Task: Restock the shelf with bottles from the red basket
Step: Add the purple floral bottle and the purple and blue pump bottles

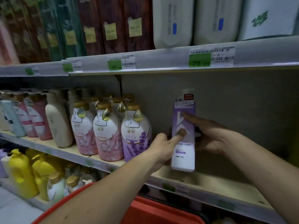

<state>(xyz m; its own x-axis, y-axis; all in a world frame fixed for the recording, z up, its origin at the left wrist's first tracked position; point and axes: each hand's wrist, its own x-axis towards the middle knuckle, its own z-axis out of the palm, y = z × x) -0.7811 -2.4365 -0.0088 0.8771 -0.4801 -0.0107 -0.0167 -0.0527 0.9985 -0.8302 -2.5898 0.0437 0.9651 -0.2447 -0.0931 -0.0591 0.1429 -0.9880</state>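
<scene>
Shop shelving holds rows of bottles. Both hands hold a tall purple-and-white pump bottle [183, 136] upright at the middle shelf [218, 189], right of the lavender bottle [136, 135]. Left hand [163, 147] and right hand [208, 135] have fingers curled around its sides. It looks rigid, smooth, probably heavy; grip mid-body.

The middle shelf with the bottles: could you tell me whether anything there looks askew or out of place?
Nothing looks spilled or damaged. The purple-and-white bottle stands alone in the bare stretch of the middle shelf, gripped by the left hand and right hand. The lavender bottle and its neighbours stand upright.
</scene>
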